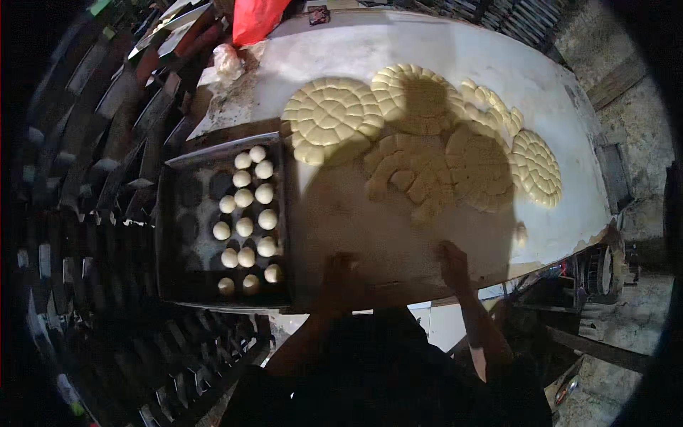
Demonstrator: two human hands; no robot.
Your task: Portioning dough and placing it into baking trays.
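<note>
Dark, narrow metal pans (114, 149) crowd the far left, many of them stacked, their contents too dim to tell. Next comes a dark rectangular tray (279, 142) at the left end of the pale counter (484, 53); pale, smooth dough balls (244, 227) stand in roughly three uneven columns in its right half, mostly spaced apart, while dark round marks show across its left half. Beyond the tray are a crumpled clear plastic bag (228, 62) and, farther back, a red bag (257, 20); what these hold cannot be told. The left hand (341, 265) is low over the counter in deep shadow, its fingers seemingly curled, though I cannot tell whether they grasp anything. Beyond it, the pale yellow left dough round (332, 110) lies flat, scored into rings of blocky segments, beside a similar, partly shaded middle dough round (398, 82). Nearer, shaded cut dough (409, 167) lies broken into uneven portions. The right hand (453, 265) sits below that, fingers bent inward, their hold likewise unclear. Loose dough pieces (491, 103) and the segmented right dough round (536, 169) lie farther right, with a small dough lump (521, 235) near the counter's edge.
</note>
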